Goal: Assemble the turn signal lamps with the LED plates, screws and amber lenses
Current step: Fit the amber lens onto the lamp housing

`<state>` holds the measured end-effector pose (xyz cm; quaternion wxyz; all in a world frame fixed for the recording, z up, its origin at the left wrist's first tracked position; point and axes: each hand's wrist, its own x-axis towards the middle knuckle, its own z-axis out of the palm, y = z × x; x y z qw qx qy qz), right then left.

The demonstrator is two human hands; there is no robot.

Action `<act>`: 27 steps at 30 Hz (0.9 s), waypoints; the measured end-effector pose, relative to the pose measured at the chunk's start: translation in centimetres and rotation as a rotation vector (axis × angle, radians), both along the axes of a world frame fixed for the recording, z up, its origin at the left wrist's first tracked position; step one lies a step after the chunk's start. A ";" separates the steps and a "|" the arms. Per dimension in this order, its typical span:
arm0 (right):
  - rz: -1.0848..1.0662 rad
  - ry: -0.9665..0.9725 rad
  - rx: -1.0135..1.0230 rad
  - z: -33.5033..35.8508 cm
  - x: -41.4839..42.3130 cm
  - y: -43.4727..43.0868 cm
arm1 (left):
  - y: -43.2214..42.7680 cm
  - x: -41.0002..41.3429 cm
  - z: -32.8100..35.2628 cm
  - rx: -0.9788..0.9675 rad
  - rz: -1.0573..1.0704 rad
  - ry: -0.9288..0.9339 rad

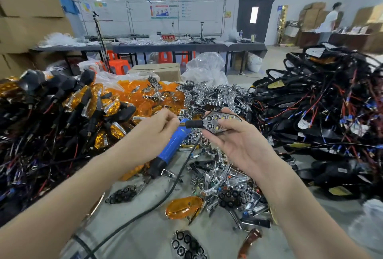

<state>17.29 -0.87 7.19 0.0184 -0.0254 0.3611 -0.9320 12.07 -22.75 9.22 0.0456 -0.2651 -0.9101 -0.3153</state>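
My right hand (238, 140) cradles a black turn signal lamp (217, 123) palm up, its chrome LED plate facing me, thumb and fingertips curled on its edges. The lamp's black stem points left toward my left hand (157, 132), whose fingers are pinched together at the stem's tip; what they pinch is too small to tell. A blue electric screwdriver (170, 151) lies on the table under my left hand, its black cord trailing toward me. Loose amber lenses (145, 93) are heaped behind, chrome LED plates (215, 93) beside them.
Finished lamps with amber lenses (87, 103) are piled at the left. A tangle of black housings with wires (321, 103) fills the right. One amber lens (184, 207), black plates (122, 194) and chrome scraps (228, 176) lie near me. A person (329, 22) stands far back right.
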 end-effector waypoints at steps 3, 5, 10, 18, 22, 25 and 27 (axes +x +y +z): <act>-0.031 -0.026 -0.082 0.6 0.0 -0.1 | 0.0 0.8 0.0 -0.139 -0.058 0.444; -0.044 -0.046 -0.111 0.7 0.2 0.0 | 0.0 1.0 0.3 -0.241 -0.025 0.656; -0.019 -0.021 -0.112 0.0 0.3 0.0 | -0.5 1.4 0.0 -0.451 -0.029 0.900; 0.062 0.061 -0.016 -1.1 -0.6 -3.0 | -2.0 0.9 -0.5 0.097 0.145 0.158; 0.103 0.104 0.007 -1.2 -1.3 -5.5 | -4.5 0.4 0.9 0.130 0.237 -0.139; 0.117 0.124 0.040 -1.4 -1.8 -7.1 | -5.7 -0.1 1.9 0.156 0.346 -0.382; 0.129 0.130 0.066 -1.6 -2.0 -8.2 | -6.6 -0.2 2.4 0.082 0.379 -0.502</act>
